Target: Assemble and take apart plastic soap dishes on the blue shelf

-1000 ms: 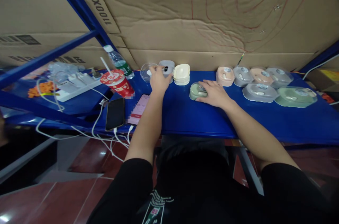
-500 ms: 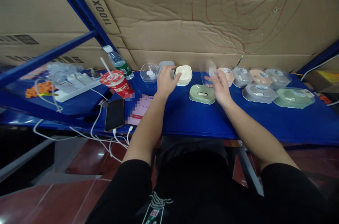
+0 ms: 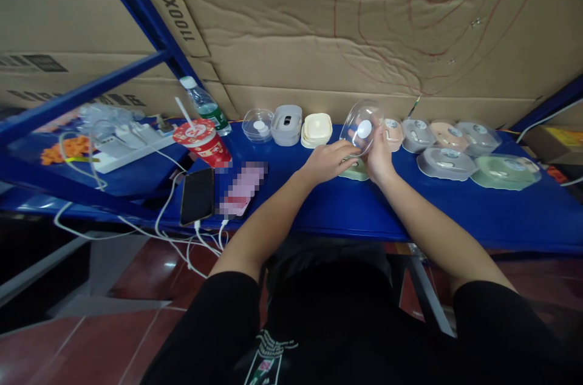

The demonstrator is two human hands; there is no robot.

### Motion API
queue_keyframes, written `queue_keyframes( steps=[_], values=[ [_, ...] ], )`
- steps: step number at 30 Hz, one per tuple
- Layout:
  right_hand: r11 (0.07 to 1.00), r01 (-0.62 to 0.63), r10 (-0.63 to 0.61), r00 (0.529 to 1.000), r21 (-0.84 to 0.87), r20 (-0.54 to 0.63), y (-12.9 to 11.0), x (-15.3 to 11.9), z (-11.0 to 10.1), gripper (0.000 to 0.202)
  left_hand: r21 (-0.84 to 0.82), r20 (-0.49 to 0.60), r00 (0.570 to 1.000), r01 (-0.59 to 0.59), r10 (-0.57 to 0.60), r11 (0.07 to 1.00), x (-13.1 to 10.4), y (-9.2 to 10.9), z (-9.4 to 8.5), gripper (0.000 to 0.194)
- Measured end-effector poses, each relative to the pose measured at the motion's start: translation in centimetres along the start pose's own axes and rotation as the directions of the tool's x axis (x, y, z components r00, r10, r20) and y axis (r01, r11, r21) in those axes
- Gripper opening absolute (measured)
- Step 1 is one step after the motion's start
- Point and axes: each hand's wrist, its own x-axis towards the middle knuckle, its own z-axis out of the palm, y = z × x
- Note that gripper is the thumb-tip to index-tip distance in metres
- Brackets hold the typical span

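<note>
Both my hands hold a clear plastic lid (image 3: 350, 130) with a round white sticker, tilted up above the table. My right hand (image 3: 379, 154) grips its right side, and my left hand (image 3: 330, 160) has its fingers at the lower left edge. Beneath the lid, a green oval container (image 3: 357, 172) is partly hidden by the lid and my hands. To the left stand a cream square container stack (image 3: 317, 129), a grey container (image 3: 286, 127) and another clear lid (image 3: 257, 124) with a white sticker.
Several lidded containers (image 3: 446, 161) in grey, peach and green stand on the right of the blue table (image 3: 346, 209). On the left are a red cup (image 3: 204, 145) with a straw, a water bottle (image 3: 207, 107), two phones (image 3: 197, 197) and white cables. Cardboard (image 3: 282, 39) stands behind.
My left hand has moved right, from the grey and cream containers to the clear lid. In my right hand the lid, blurred before, is now tilted towards me above the green container.
</note>
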Motion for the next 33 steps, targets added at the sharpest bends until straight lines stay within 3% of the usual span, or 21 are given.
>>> queue_keyframes(
  steps=[4, 7, 9, 11, 13, 16, 18, 24, 27, 29, 31, 33],
  values=[
    [0.991, 0.094, -0.090, 0.995, -0.096, 0.050, 0.0, -0.1, -0.5, 0.097, -0.067, -0.043, 0.999, -0.019, 0.016, 0.998, 0.3, -0.6, 0.1, 0.027],
    [0.926, 0.242, -0.219, 0.969, -0.289, 0.111, -0.6, -0.4, -1.6, 0.110, -0.080, -0.237, 0.965, 0.093, -0.109, 0.992, 0.3, -2.5, -1.4, 0.026],
    [0.823, 0.331, -0.289, 0.944, -0.461, 0.162, -1.0, -0.7, -2.2, 0.115, -0.062, -0.412, 0.874, 0.257, -0.259, 0.965, -0.3, -4.6, -3.0, 0.022],
    [0.722, 0.372, -0.298, 0.928, -0.583, 0.224, -1.2, -0.9, -2.4, 0.109, -0.077, -0.532, 0.744, 0.433, -0.404, 0.898, -1.3, -7.0, -4.7, 0.016],
    [0.658, 0.385, -0.256, 0.922, -0.647, 0.289, -1.1, -1.1, -2.2, 0.101, -0.107, -0.592, 0.612, 0.585, -0.524, 0.804, -2.5, -9.1, -6.2, 0.009],
    [0.613, 0.370, -0.153, 0.922, -0.698, 0.354, -0.7, -1.4, -1.6, 0.093, -0.137, -0.606, 0.455, 0.748, -0.653, 0.649, -4.2, -11.2, -7.3, 0.011],
    [0.600, 0.363, -0.109, 0.920, -0.713, 0.377, -0.6, -1.6, -1.4, 0.090, -0.148, -0.590, 0.383, 0.815, -0.711, 0.561, -5.0, -12.0, -7.4, 0.016],
    [0.591, 0.341, -0.048, 0.919, -0.731, 0.391, -1.2, -1.9, -1.5, 0.086, -0.215, -0.527, 0.236, 0.893, -0.816, 0.396, -5.7, -13.0, -7.0, 0.006],
    [0.561, 0.320, 0.024, 0.916, -0.764, 0.401, -1.3, -2.0, -1.6, 0.095, -0.257, -0.534, 0.212, 0.881, -0.818, 0.396, -5.3, -13.2, -7.0, 0.004],
    [0.533, 0.327, 0.068, 0.903, -0.781, 0.425, -1.2, -2.0, -1.6, 0.103, -0.256, -0.585, 0.242, 0.850, -0.774, 0.459, -4.8, -12.9, -7.0, 0.003],
    [0.505, 0.346, 0.090, 0.890, -0.791, 0.447, -1.2, -2.1, -1.6, 0.104, -0.231, -0.628, 0.315, 0.798, -0.712, 0.557, -4.1, -12.1, -6.8, 0.004],
    [0.487, 0.350, 0.089, 0.891, -0.800, 0.445, -1.2, -2.1, -1.5, 0.101, -0.188, -0.622, 0.434, 0.725, -0.652, 0.662, -3.1, -10.7, -6.3, 0.007]
  ],
)
